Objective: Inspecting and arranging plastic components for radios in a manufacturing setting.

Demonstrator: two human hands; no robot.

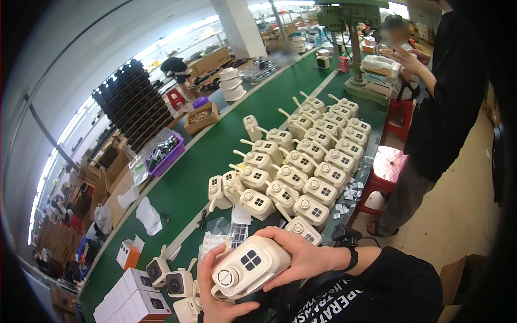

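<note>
Close in front of me, I hold a cream plastic device (269, 253) between both hands. It has rounded edges, a round slotted cap on its end and a black four-pane mark. My left hand (211, 288) is closed round its left side, with the thumb spread below. My right hand (304, 255) wraps over its right side, fingers on top and thumb beneath. Beyond it stand several rows of like cream devices (291, 175), many with a strap sticking out. The nearest one (304, 230) is just past my right hand.
White boxes (132, 299) and cream devices with dark round fronts (179, 282) stand at lower left on the green table (188, 185). Small packets (353, 191) lie by the right edge. A purple basket (167, 156) is at left. A person (447, 107) stands at right, near a drill press (353, 54).
</note>
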